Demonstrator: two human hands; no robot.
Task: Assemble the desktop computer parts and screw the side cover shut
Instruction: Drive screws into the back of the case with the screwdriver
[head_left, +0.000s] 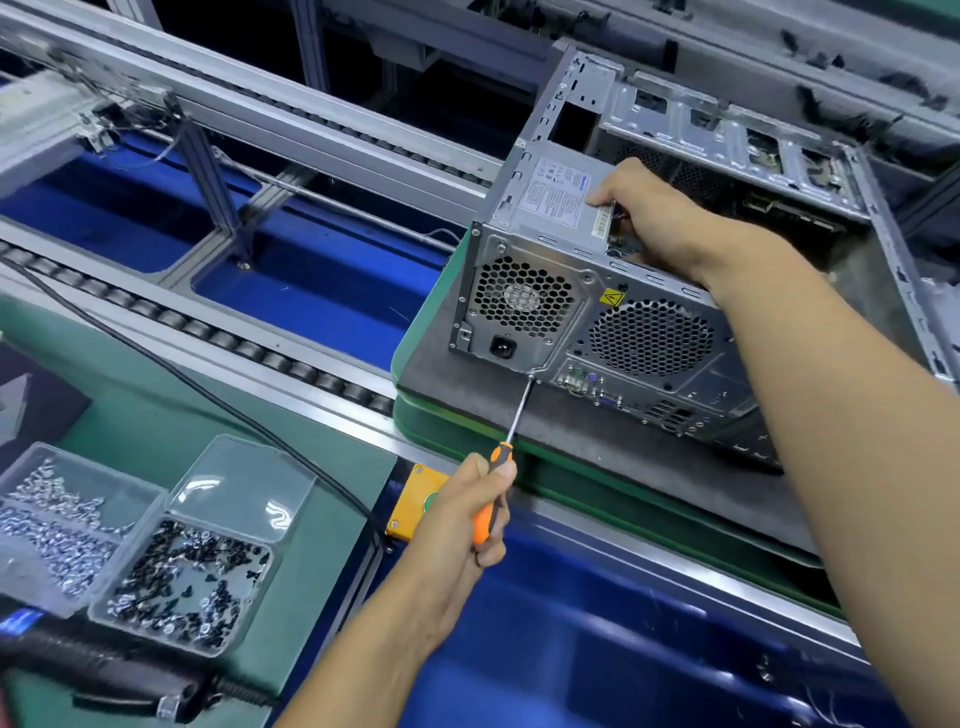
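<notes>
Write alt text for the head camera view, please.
The left hand holds an orange screwdriver with its tip at a screw on the back of an open computer case. The right hand grips the power supply inside. Screw trays sit nearby.

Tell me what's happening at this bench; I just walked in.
A person is fastening the power supply into an open computer case. The left hand grips an orange screwdriver, its tip at the supply's lower rear corner. The right hand steadies the supply from above. The side cover isn't on.
</notes>
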